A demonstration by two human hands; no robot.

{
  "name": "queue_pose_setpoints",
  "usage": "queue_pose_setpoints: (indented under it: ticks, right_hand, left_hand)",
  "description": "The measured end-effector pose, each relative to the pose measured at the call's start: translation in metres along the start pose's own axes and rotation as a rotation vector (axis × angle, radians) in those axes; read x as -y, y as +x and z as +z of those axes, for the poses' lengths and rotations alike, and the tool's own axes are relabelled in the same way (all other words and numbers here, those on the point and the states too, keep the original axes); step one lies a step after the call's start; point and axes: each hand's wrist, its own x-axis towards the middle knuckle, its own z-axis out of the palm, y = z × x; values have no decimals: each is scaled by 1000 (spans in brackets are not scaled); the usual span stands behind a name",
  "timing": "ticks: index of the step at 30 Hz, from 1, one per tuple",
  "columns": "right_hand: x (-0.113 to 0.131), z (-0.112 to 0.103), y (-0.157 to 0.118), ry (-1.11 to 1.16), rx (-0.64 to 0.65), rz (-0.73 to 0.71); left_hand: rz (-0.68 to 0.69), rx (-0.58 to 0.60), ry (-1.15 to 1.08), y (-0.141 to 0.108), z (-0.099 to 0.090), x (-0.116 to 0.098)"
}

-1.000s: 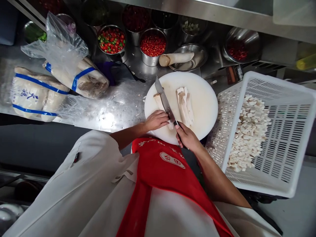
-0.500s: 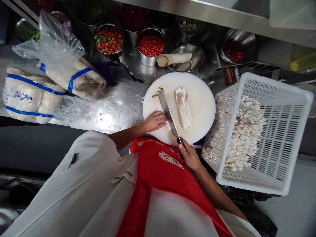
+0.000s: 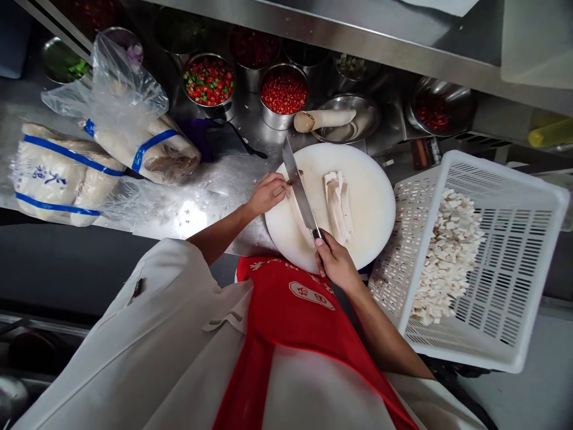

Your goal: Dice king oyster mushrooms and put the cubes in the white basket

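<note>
My right hand [image 3: 339, 261] is wrapped round the black handle of a kitchen knife [image 3: 301, 190], whose broad blade points away from me over the left part of a round white cutting board [image 3: 373, 215]. Just left of the blade lies a long piece of king oyster mushroom [image 3: 301, 224], partly hidden by the blade. The fingers of my left hand [image 3: 270, 192] are closed at the far end of that piece, by the board's left edge. Right of the knife, several mushroom strips [image 3: 339, 206] lie side by side on the board.
A white slotted basket [image 3: 505, 352] of diced mushroom [image 3: 447, 257] stands tilted at right. Behind the board, a whole mushroom [image 3: 329, 119] rests across a metal dish [image 3: 364, 122]. Pots of chopped chilies [image 3: 284, 94] line the back. Bagged mushrooms [image 3: 67, 173] lie at left.
My left hand has moved from the near part of the mushroom piece to its far end. The knife has shifted away from me, its tip now past the board's edge.
</note>
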Motion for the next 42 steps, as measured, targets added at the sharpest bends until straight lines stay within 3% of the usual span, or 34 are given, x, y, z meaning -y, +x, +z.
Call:
queue_pose_setpoints:
  ticks: [5, 9, 15, 21, 31, 37, 42]
  right_hand:
    - [9, -7, 6, 24, 43, 87]
    - [10, -1, 16, 48, 75, 131]
    - [-16, 25, 33, -95, -73, -54]
    - [-38, 28, 21, -98, -113, -201]
    - [-39, 30, 26, 73, -116, -169]
    - [-45, 30, 23, 155, -134, -185]
    - [-43, 29, 22, 274, -138, -181]
  left_hand:
    - [68, 143, -78, 14, 3, 4]
    - [40, 161, -100, 13, 5, 5]
    - [28, 146, -91, 10, 3, 6]
    - [36, 136, -38, 8, -1, 8]
    - [137, 142, 127, 1, -1, -8]
    - [159, 329, 231, -7, 8, -18]
    - [171, 289, 269, -12, 8, -21]
